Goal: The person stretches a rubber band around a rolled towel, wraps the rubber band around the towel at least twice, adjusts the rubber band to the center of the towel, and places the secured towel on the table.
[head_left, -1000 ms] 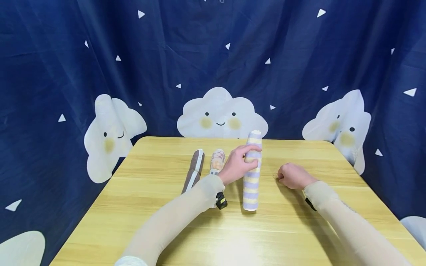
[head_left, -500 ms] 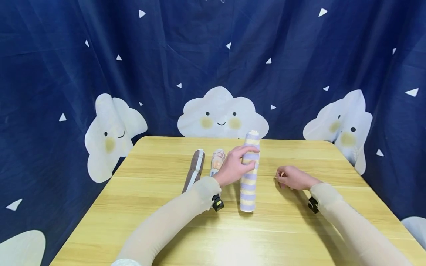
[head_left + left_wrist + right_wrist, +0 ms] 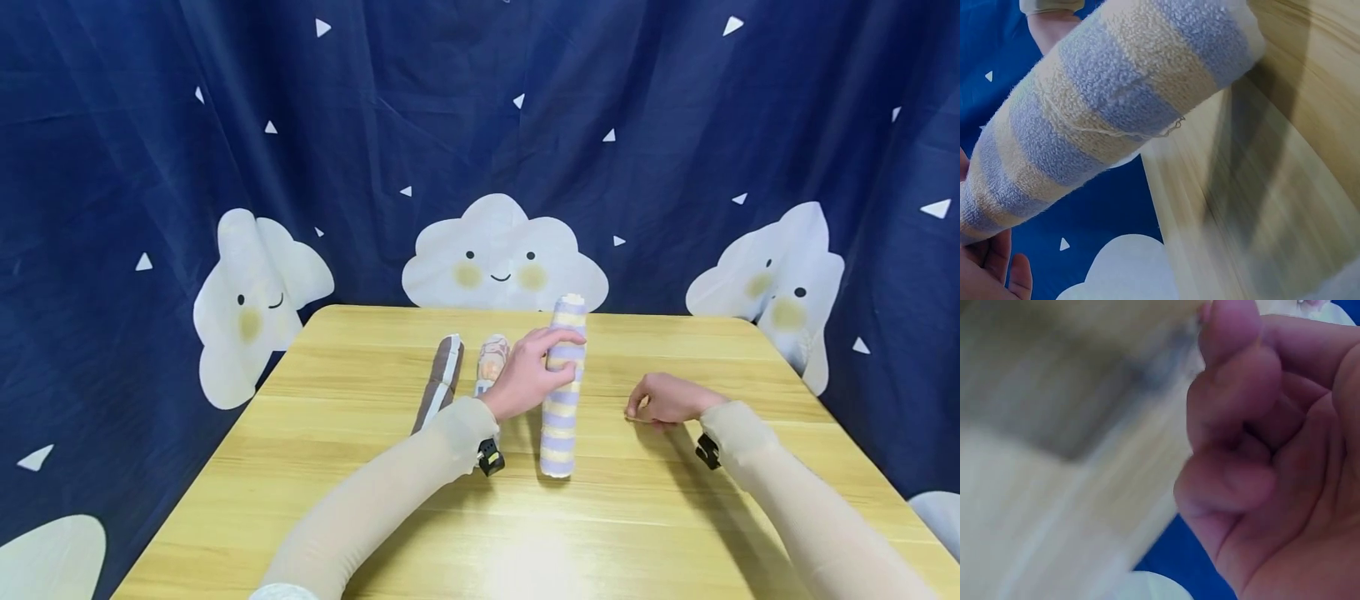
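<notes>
My left hand (image 3: 531, 371) grips a rolled towel (image 3: 558, 425) with lilac and cream stripes, thumb and fingers on either side of it. The roll points away from me, its far end near the table's back edge. In the left wrist view a thin pale strand (image 3: 1116, 132) runs across the striped towel (image 3: 1141, 62). To its right, my right hand (image 3: 669, 400) is low over the table, fingers curled, pinching a thin tan band (image 3: 639, 419). In the right wrist view the curled fingers (image 3: 1235, 394) show, but the band cannot be made out.
Left of the striped towel lie a brown roll with a white stripe (image 3: 441, 379) and a patterned pinkish roll (image 3: 492, 360), partly hidden by my left arm. The wooden table (image 3: 337, 500) ends at a dark blue curtain (image 3: 480, 100) with clouds.
The striped towel and left hand have shifted slightly left, then stayed. The right hand has turned and moved a little toward me, and the thin band at its fingertips now shows more clearly.
</notes>
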The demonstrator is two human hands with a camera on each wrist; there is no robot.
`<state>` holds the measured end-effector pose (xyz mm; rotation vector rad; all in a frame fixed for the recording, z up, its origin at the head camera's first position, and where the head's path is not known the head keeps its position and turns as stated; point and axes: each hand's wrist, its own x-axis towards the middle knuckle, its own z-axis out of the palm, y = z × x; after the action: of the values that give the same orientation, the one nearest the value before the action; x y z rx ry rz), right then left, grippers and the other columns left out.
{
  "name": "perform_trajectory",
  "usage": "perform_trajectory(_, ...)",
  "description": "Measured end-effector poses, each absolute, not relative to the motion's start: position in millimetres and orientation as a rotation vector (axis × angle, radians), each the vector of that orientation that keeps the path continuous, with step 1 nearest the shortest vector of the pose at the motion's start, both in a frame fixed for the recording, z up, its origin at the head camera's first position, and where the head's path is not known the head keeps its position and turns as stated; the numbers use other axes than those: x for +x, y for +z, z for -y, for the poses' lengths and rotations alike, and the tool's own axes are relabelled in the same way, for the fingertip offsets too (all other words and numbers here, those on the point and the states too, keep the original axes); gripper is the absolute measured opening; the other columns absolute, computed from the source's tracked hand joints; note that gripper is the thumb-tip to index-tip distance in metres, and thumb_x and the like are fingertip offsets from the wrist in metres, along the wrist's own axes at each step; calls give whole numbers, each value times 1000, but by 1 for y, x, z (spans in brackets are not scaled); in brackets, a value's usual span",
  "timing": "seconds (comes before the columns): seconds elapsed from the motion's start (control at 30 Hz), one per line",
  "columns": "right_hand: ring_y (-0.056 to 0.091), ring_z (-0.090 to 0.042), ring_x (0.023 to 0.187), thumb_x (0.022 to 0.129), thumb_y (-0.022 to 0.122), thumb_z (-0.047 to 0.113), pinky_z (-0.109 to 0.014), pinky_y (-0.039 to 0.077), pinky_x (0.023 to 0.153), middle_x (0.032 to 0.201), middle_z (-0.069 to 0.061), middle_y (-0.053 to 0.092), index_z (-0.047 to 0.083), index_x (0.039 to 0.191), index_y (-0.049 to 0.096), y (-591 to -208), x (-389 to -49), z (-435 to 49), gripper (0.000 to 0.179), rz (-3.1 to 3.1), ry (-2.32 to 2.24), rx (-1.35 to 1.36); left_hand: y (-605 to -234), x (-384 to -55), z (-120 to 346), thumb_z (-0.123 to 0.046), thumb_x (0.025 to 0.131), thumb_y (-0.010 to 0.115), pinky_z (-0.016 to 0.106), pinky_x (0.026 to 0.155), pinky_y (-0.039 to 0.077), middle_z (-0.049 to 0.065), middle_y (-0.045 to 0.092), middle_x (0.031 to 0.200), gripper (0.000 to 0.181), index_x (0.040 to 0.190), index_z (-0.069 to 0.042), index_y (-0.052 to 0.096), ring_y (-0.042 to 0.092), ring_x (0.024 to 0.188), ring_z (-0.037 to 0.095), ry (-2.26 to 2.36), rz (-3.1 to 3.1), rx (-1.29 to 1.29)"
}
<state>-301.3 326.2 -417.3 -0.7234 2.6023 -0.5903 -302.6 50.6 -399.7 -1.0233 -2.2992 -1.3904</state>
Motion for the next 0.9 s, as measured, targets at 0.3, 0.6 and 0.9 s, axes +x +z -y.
perform_trajectory(0.3,53,-14,39,74,64,6,-28,46,54,48,-4,60,20,78,71,-403,-292,-315,17,-2726,-281,-577,-398,-299,-53,-25,83,61,24,75,49,-20,51,120,36,115,-39,56,47,105,5,-1401,2291,-1046)
perform_trajectory(0.6,38,-6,36,82,64,44,-27,40,49,41,0,54,11,49,62,-404,-280,-315,46,-2784,-145,-587,-399,-298,-53,-25,82,59,24,72,49,-20,52,119,35,117,-32,58,47,102,5,-1388,2277,-1045)
perform_trajectory(0.9,40,-1,36,84,64,38,-19,38,47,59,-6,65,17,72,72,-402,-282,-316,26,-2671,-514,-853,-397,-298,-51,-25,82,59,24,73,48,-21,52,118,35,116,-36,57,47,101,4,-1362,2276,-1038)
